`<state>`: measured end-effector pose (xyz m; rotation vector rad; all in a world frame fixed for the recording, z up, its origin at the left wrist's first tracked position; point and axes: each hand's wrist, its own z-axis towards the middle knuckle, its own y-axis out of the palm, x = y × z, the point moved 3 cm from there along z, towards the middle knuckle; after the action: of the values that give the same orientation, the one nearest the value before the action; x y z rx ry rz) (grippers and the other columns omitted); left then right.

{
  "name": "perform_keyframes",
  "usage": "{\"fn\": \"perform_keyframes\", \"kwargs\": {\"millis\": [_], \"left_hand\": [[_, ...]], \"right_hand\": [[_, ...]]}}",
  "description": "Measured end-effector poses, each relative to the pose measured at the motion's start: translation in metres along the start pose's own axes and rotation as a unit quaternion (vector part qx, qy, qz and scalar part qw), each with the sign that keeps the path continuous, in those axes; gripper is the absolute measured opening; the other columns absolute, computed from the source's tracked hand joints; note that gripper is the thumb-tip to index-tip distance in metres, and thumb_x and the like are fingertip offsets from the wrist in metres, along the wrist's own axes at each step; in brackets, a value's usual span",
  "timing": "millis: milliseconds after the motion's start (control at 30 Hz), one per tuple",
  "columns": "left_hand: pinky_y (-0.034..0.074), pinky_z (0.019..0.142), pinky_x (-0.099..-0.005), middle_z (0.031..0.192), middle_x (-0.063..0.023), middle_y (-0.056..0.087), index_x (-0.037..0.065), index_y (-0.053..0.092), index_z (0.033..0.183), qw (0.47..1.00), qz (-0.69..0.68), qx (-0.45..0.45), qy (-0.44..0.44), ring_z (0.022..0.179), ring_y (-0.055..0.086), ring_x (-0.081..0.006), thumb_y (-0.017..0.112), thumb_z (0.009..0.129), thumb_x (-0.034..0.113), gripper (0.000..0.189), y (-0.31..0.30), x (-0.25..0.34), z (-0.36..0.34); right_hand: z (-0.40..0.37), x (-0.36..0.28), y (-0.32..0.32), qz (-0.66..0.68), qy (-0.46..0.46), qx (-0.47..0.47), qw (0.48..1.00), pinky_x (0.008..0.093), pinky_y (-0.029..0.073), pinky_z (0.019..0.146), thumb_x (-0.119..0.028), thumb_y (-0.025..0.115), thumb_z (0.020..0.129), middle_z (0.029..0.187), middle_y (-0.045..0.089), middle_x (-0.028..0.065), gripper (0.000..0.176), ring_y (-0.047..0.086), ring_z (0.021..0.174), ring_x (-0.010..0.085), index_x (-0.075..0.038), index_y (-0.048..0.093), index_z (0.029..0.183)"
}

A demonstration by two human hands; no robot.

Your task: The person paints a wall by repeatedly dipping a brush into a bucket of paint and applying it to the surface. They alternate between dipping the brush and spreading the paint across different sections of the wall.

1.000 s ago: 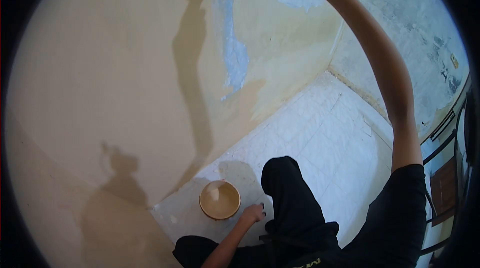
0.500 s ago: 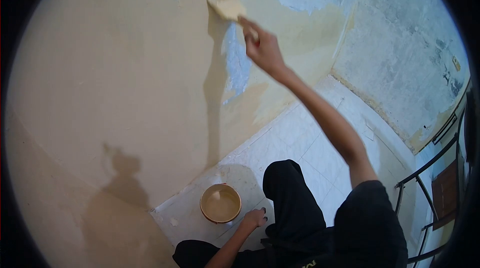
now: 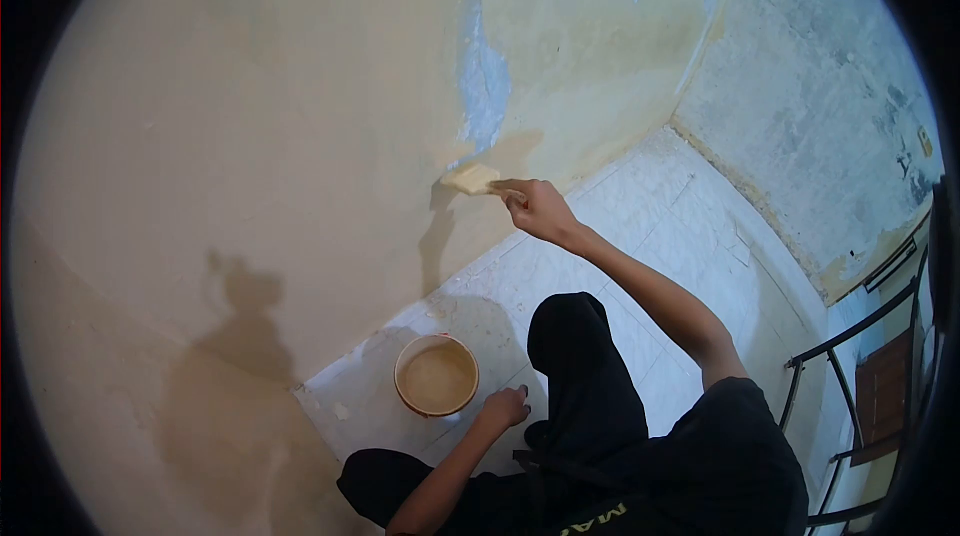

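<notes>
A wide paintbrush (image 3: 472, 179), its head coated in cream paint, is gripped by the handle in my right hand (image 3: 543, 212). Its bristles are against or very close to the low part of the wall (image 3: 330, 136), just below a bare bluish patch (image 3: 484, 86). My left hand (image 3: 507, 406) is curled loosely closed beside my knee, with nothing visible in it. Just left of that hand, a round bucket (image 3: 437, 376) of beige paint stands on the floor, not touched by either hand.
White marbled tiles (image 3: 640, 236) cover the floor along the wall's foot. A second wall (image 3: 800, 116), grey and stripped, meets the painted one at a corner. At the right edge stands a dark metal frame (image 3: 840, 341) near a brown panel (image 3: 882, 396).
My right hand has brought the paintbrush down the wall, from the upper bare area to near the wall's foot. The left hand stays beside the bucket. The view has shifted slightly.
</notes>
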<state>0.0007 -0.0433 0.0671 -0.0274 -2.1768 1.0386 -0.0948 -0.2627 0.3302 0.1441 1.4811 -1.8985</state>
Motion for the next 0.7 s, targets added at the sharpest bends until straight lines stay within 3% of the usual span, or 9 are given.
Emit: {"fn": "perform_keyframes", "kwargs": {"millis": [67, 133, 167, 233, 333, 467, 567, 633, 700], "left_hand": [[0.048, 0.079, -0.0479, 0.095, -0.0212, 0.062, 0.004, 0.052, 0.107, 1.0, -0.004, 0.013, -0.001, 0.092, 0.06, -0.0368, 0.057, 0.078, 0.03, 0.039, -0.003, 0.002, 0.001], [0.049, 0.077, -0.0477, 0.092, -0.0208, 0.063, 0.003, 0.052, 0.107, 1.0, 0.008, 0.012, 0.004, 0.089, 0.061, -0.0366, 0.056, 0.078, 0.03, 0.039, -0.006, 0.006, -0.004], [0.049, 0.077, -0.0477, 0.092, -0.0208, 0.063, 0.003, 0.052, 0.107, 1.0, 0.006, 0.009, 0.001, 0.089, 0.061, -0.0366, 0.056, 0.078, 0.03, 0.039, -0.004, 0.004, -0.003], [0.048, 0.077, -0.0475, 0.094, -0.0228, 0.062, 0.004, 0.05, 0.11, 1.0, 0.004, -0.002, 0.005, 0.09, 0.059, -0.0385, 0.055, 0.081, 0.033, 0.041, 0.003, 0.002, 0.0], [0.048, 0.077, -0.0475, 0.094, -0.0231, 0.061, 0.003, 0.05, 0.11, 1.0, 0.001, 0.004, 0.007, 0.089, 0.06, -0.0383, 0.056, 0.081, 0.032, 0.04, 0.002, 0.003, -0.004], [0.048, 0.077, -0.0475, 0.093, -0.0231, 0.061, 0.003, 0.05, 0.109, 1.0, -0.003, 0.004, 0.0, 0.089, 0.06, -0.0383, 0.055, 0.082, 0.031, 0.039, -0.001, 0.006, -0.007], [0.048, 0.076, -0.0479, 0.091, -0.0231, 0.061, 0.003, 0.05, 0.108, 1.0, -0.006, 0.016, -0.006, 0.087, 0.06, -0.0385, 0.055, 0.082, 0.031, 0.039, 0.003, 0.005, -0.007], [0.047, 0.075, -0.0484, 0.091, -0.0229, 0.061, 0.004, 0.05, 0.108, 0.999, -0.011, 0.031, 0.004, 0.085, 0.06, -0.0387, 0.055, 0.082, 0.031, 0.038, 0.0, 0.007, -0.009], [0.047, 0.074, -0.0487, 0.09, -0.0226, 0.061, 0.004, 0.05, 0.108, 0.999, -0.016, 0.028, 0.004, 0.085, 0.06, -0.0387, 0.055, 0.081, 0.031, 0.038, -0.002, 0.01, -0.01]], "right_hand": [[-0.002, -0.003, 0.001, 0.013, -0.02, 0.03, 0.999, 0.033, 0.043, 0.052, -0.008, 0.049, 0.083, 0.063, 0.059, 0.0161, 0.033, 0.05, 0.049, 0.0216, -0.007, 0.06, 0.114], [-0.006, -0.025, -0.017, 0.087, -0.022, 0.131, 0.987, 0.0286, 0.041, 0.049, -0.007, 0.05, 0.085, 0.066, 0.06, 0.0145, 0.031, 0.046, 0.05, 0.0141, -0.006, 0.059, 0.115], [-0.005, -0.033, -0.019, 0.09, -0.02, 0.129, 0.987, 0.0286, 0.041, 0.049, -0.007, 0.05, 0.085, 0.066, 0.06, 0.0145, 0.031, 0.046, 0.05, 0.0141, -0.006, 0.059, 0.115], [0.001, -0.05, -0.027, 0.084, -0.099, 0.224, 0.966, 0.0254, 0.039, 0.048, -0.006, 0.05, 0.087, 0.073, 0.062, 0.0141, 0.032, 0.043, 0.051, 0.01, -0.007, 0.057, 0.118], [0.016, -0.067, -0.022, 0.103, -0.131, 0.277, 0.947, 0.0255, 0.04, 0.048, -0.005, 0.051, 0.088, 0.081, 0.063, 0.0155, 0.034, 0.044, 0.051, 0.0119, -0.008, 0.054, 0.122], [0.025, -0.057, 0.012, 0.123, -0.128, 0.278, 0.944, 0.0264, 0.041, 0.049, -0.005, 0.051, 0.088, 0.085, 0.064, 0.0162, 0.035, 0.045, 0.051, 0.0134, -0.009, 0.053, 0.122], [0.003, -0.041, 0.039, 0.108, -0.076, 0.225, 0.965, 0.0287, 0.044, 0.053, -0.006, 0.051, 0.087, 0.088, 0.064, 0.0169, 0.035, 0.051, 0.053, 0.0179, -0.009, 0.054, 0.121], [-0.014, -0.026, 0.055, 0.078, 0.01, 0.125, 0.989, 0.0382, 0.048, 0.061, -0.006, 0.052, 0.081, 0.082, 0.062, 0.0184, 0.038, 0.061, 0.07, 0.0317, -0.01, 0.054, 0.119], [-0.026, 0.003, 0.078, 0.06, 0.015, 0.077, 0.995, 0.0394, 0.048, 0.062, -0.008, 0.052, 0.081, 0.079, 0.062, 0.0194, 0.035, 0.061, 0.07, 0.0335, -0.01, 0.056, 0.116]]}}
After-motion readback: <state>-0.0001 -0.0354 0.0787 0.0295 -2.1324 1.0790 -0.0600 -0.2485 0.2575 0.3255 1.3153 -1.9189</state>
